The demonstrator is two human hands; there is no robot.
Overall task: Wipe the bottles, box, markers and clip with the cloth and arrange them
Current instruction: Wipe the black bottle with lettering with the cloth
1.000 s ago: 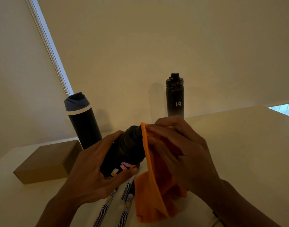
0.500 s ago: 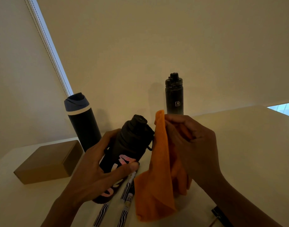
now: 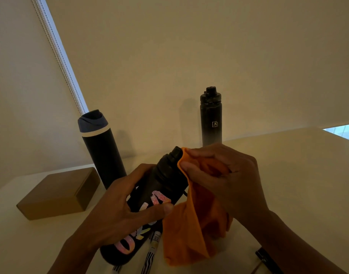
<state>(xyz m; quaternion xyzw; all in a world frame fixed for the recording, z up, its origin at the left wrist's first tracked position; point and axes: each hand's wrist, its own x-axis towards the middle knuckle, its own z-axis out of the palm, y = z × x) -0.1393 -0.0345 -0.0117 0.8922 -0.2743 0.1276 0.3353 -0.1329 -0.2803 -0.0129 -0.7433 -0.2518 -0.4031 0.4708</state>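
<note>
We see the left hand (image 3: 118,210) curled round the lettered black bottle (image 3: 161,180), thumb across its front, holding it tilted above the table (image 3: 288,175). The right hand (image 3: 229,178) pinches the orange cloth (image 3: 189,234) against the bottle's top, and the rest hangs just beside the markers (image 3: 154,246). Behind stand the blue-lidded bottle (image 3: 102,151) and the tall black bottle (image 3: 211,119), both upright, with the box (image 3: 59,192) at left.

Left grip (image 3: 114,210) and right grip (image 3: 229,180) both curl in grasps, close together.
</note>
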